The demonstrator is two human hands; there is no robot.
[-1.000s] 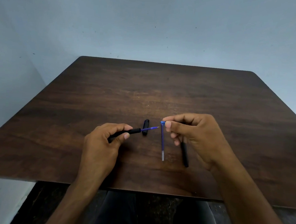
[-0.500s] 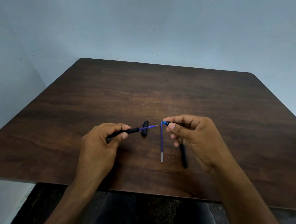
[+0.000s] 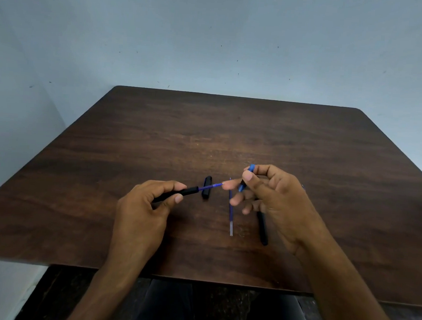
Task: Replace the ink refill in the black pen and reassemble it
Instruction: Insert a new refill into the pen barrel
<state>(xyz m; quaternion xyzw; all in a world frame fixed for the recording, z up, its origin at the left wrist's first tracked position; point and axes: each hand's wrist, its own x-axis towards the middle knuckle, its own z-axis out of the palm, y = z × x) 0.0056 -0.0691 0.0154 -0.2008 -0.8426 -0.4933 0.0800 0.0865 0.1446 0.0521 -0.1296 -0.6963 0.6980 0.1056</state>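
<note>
My left hand (image 3: 144, 205) grips the black pen barrel (image 3: 185, 191), which points right. A blue refill (image 3: 210, 186) sticks out of its front end. My right hand (image 3: 279, 202) pinches a small blue piece (image 3: 248, 173) between thumb and index finger, held above the table. One of its other fingers reaches out to the tip of the protruding refill. A second blue refill (image 3: 231, 211) with a clear near end lies on the table between my hands. A black pen part (image 3: 263, 229) lies partly under my right hand.
A short black cap (image 3: 206, 187) lies on the dark wooden table (image 3: 231, 141) just behind the barrel's refill. Bare wood stretches to the far edge, and a blue-grey wall stands behind it. The table's near edge is below my wrists.
My right hand has lifted the small blue piece off the top of the refill lying on the table and stretched a finger toward the barrel's refill tip. The left hand has barely moved.
</note>
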